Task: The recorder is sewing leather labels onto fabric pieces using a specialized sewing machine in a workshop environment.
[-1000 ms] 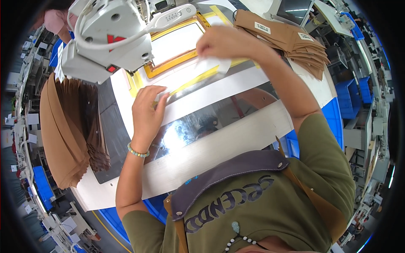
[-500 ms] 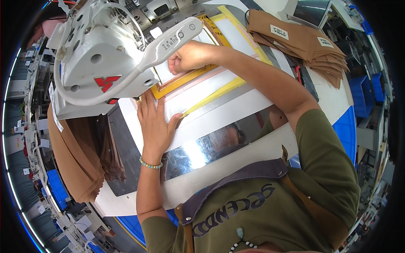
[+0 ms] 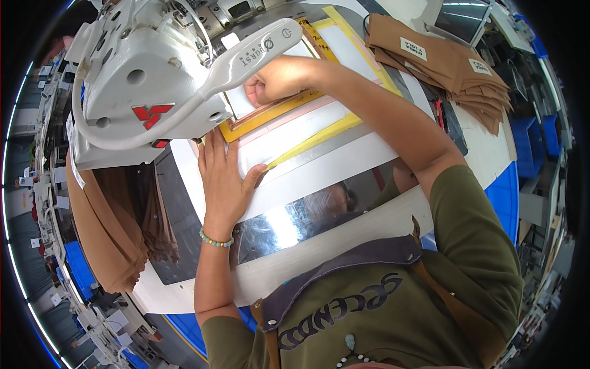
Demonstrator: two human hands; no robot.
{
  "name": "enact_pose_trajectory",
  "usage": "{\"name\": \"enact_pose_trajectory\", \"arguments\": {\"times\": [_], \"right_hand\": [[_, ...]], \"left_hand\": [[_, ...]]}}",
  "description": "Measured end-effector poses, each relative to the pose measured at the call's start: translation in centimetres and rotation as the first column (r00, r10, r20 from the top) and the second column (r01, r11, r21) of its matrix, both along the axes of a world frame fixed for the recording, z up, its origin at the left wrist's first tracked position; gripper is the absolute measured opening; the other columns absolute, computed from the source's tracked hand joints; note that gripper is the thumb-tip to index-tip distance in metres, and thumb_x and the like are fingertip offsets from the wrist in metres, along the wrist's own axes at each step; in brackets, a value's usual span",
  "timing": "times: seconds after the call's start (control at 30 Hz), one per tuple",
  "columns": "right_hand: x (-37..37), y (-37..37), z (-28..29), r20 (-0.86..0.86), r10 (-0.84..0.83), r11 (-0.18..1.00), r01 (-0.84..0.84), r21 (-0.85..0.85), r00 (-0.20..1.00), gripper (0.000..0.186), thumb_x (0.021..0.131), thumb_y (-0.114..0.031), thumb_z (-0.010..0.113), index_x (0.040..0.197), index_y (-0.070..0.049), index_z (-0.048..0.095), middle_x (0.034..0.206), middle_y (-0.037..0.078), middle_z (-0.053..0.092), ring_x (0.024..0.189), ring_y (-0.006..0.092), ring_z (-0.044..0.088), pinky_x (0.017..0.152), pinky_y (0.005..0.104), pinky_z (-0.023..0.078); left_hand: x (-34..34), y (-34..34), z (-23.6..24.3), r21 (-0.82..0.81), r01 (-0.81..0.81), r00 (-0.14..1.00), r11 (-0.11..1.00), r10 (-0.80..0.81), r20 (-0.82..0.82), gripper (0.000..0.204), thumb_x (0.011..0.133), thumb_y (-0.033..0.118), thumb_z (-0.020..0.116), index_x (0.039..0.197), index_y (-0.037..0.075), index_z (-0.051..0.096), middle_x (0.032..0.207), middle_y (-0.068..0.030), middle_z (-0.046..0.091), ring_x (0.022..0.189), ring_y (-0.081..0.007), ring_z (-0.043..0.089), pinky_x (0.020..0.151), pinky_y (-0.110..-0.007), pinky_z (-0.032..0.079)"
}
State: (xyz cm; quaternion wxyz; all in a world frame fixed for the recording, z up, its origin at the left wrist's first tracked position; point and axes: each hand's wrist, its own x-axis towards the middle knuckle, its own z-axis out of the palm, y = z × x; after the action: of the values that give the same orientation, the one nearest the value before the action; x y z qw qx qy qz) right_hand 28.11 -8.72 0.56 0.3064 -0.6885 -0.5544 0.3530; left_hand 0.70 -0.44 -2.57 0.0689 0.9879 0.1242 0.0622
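My left hand (image 3: 222, 178) lies flat with the fingers spread, pressing on a white template sheet (image 3: 289, 140) edged with yellow tape (image 3: 316, 142). Its fingertips touch the near corner of a yellow rectangular frame (image 3: 270, 117). Inside that frame, my right hand (image 3: 276, 81) rests with its fingers curled in. Whatever it may hold is hidden. A white lamp (image 3: 255, 52) on a bent arm partly covers the view of that hand. The white sewing machine head (image 3: 129, 114) stands left of both hands, and its needle area is not visible.
Brown fabric pieces (image 3: 424, 52) with white labels are stacked at the far right. More brown fabric (image 3: 104, 230) hangs at the left beside the machine. A shiny metal plate (image 3: 295, 224) lies at the near side. A red-handled tool (image 3: 439, 112) sits near my right arm.
Both hands keep their places on the template and frame. The whole view has shifted slightly; nothing has plainly been taken hold of or let go.
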Motion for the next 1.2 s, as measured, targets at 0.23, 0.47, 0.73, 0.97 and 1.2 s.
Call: {"name": "enact_pose_trajectory", "arguments": {"times": [0.23, 0.47, 0.73, 0.97, 1.2], "right_hand": [[-1.9, 1.5, -1.1, 0.068, -0.053, 0.997, 0.048, 0.062, 0.996, 0.009, 0.078, -0.009, 0.079, 0.088, -0.01, 0.079, 0.085, 0.008, 0.078, 0.079, 0.0206, 0.072, 0.073, 0.0361, 0.057], [-1.3, 1.9, -2.4, 0.013, -0.025, 0.996, 0.024, 0.09, 1.0, 0.007, 0.081, -0.012, 0.081, 0.085, -0.009, 0.077, 0.081, 0.006, 0.076, 0.076, 0.0204, 0.07, 0.071, 0.0372, 0.055], [6.1, -4.0, 3.2, 0.332, 0.181, 0.98, -0.143, -0.137, 0.926, 0.019, 0.088, -0.019, 0.081, 0.105, -0.01, 0.079, 0.089, 0.004, 0.077, 0.087, 0.0163, 0.071, 0.078, 0.0343, 0.055], [7.4, -4.8, 4.0, 0.393, 0.087, 0.992, -0.044, -0.117, 0.916, 0.017, 0.087, -0.016, 0.079, 0.1, -0.006, 0.083, 0.092, 0.006, 0.079, 0.085, 0.0183, 0.072, 0.076, 0.0352, 0.054], [7.2, -5.8, 3.7, 0.375, 0.152, 0.976, -0.077, -0.205, 0.914, 0.017, 0.086, -0.013, 0.079, 0.101, -0.005, 0.08, 0.093, 0.006, 0.079, 0.087, 0.0201, 0.072, 0.075, 0.0364, 0.054]], "left_hand": [[0.1, 0.0, 0.0, 0.007, 0.005, 1.0, 1.0, -0.005, 0.011, 0.09, 0.106, 0.067, 0.045, 0.164, -0.002, 0.039, 0.173, -0.0289, 0.029, 0.163, -0.0455, 0.018, 0.131, -0.057, 0.014], [0.2, 0.2, 0.3, 0.013, -0.001, 1.0, 1.0, 0.001, -0.024, 0.086, 0.106, 0.065, 0.046, 0.162, 0.0, 0.043, 0.172, -0.03, 0.03, 0.163, -0.0455, 0.02, 0.131, -0.058, 0.014], [0.2, 0.3, -0.5, 0.01, -0.011, 0.998, 1.0, 0.01, 0.065, 0.079, 0.101, 0.056, 0.063, 0.155, -0.002, 0.052, 0.17, -0.03, 0.032, 0.16, -0.0462, 0.024, 0.129, -0.058, 0.016], [0.2, 0.3, -0.5, -0.014, -0.03, 0.999, 0.999, 0.03, 0.038, 0.081, 0.104, 0.062, 0.055, 0.153, -0.002, 0.056, 0.17, -0.0287, 0.033, 0.162, -0.0433, 0.022, 0.131, -0.057, 0.013], [0.2, 0.2, -0.5, 0.018, -0.034, 0.998, 0.999, 0.033, 0.061, 0.08, 0.103, 0.061, 0.057, 0.152, -0.002, 0.057, 0.17, -0.0279, 0.035, 0.162, -0.0419, 0.022, 0.131, -0.056, 0.014]]}}
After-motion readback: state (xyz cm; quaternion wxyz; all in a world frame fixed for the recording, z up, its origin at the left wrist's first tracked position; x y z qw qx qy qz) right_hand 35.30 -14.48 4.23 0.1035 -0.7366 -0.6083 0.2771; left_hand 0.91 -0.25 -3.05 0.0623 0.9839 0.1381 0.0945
